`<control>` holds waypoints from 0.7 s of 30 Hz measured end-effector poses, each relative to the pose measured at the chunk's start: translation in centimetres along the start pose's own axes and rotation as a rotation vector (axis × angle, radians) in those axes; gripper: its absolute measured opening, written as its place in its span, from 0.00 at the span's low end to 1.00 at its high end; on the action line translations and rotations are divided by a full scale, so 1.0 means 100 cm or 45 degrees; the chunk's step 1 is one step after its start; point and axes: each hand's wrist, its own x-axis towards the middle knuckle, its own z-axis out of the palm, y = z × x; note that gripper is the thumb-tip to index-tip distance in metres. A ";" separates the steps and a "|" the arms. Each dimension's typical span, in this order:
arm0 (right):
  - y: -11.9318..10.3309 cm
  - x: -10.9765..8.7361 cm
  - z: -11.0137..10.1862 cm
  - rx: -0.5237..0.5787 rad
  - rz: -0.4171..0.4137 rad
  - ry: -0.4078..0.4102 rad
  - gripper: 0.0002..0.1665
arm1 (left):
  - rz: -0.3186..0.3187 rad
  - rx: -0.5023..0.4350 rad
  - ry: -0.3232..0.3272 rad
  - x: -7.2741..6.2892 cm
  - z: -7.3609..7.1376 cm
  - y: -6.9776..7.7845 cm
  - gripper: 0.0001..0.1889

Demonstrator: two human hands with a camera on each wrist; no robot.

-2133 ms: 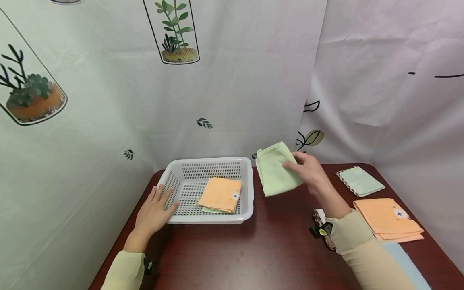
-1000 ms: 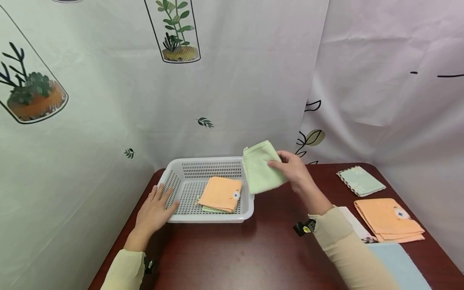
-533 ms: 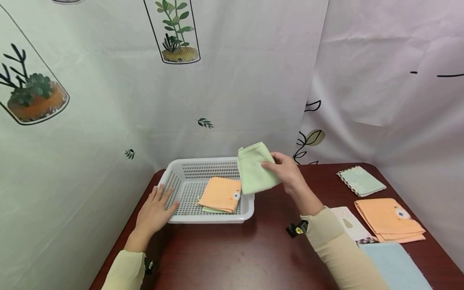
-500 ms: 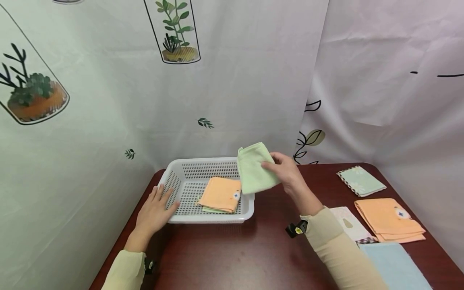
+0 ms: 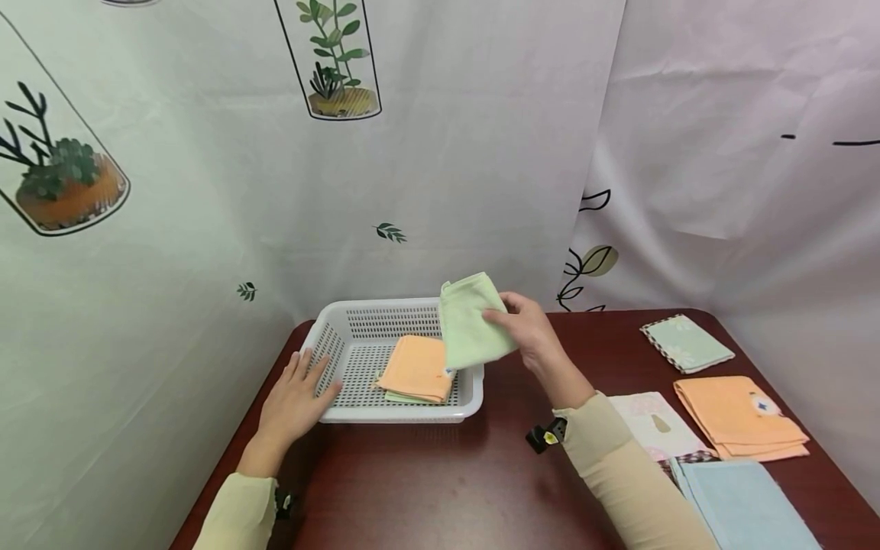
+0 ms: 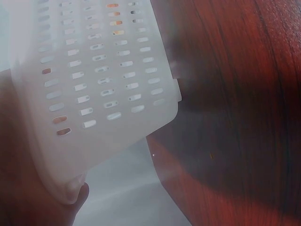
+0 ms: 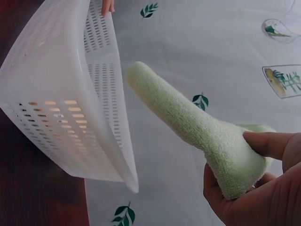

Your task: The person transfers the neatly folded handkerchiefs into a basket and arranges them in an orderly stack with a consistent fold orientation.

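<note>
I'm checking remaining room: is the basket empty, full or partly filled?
Partly filled: the basket holds a folded orange cloth with green fabric beneath, bare floor showing to their left.

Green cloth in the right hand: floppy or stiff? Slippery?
The green cloth is probably soft yet not limp: folded, it juts past the right hand without collapsing. Its fuzzy surface suggests it won't slip easily. Likely light too, since one hand alone holds it up.

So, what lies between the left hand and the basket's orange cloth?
The head view shows only bare basket floor between the left hand and the orange cloth.
</note>
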 end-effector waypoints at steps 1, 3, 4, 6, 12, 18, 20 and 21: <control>0.001 0.000 0.002 0.002 0.005 0.003 0.20 | 0.001 -0.001 -0.001 0.000 0.000 0.000 0.40; 0.002 0.000 0.005 0.005 0.014 0.006 0.20 | 0.003 -0.001 -0.003 0.001 0.000 0.000 0.40; 0.002 0.000 0.006 0.011 0.020 0.007 0.20 | 0.004 -0.001 -0.003 0.001 0.000 0.000 0.41; 0.005 0.001 0.009 0.016 0.033 0.003 0.20 | 0.004 -0.002 -0.006 0.001 0.000 0.000 0.41; 0.012 0.002 0.018 0.048 0.057 -0.004 0.21 | -0.002 -0.001 -0.003 0.000 -0.001 0.001 0.39; 0.016 0.004 0.025 0.063 0.067 -0.002 0.23 | 0.000 0.000 0.013 0.000 -0.002 0.003 0.39; 0.016 0.005 0.028 0.065 0.075 -0.004 0.24 | 0.000 0.006 0.010 0.000 -0.002 0.002 0.39; 0.017 0.005 0.029 0.067 0.079 -0.006 0.23 | 0.001 0.005 0.010 0.000 -0.001 0.002 0.39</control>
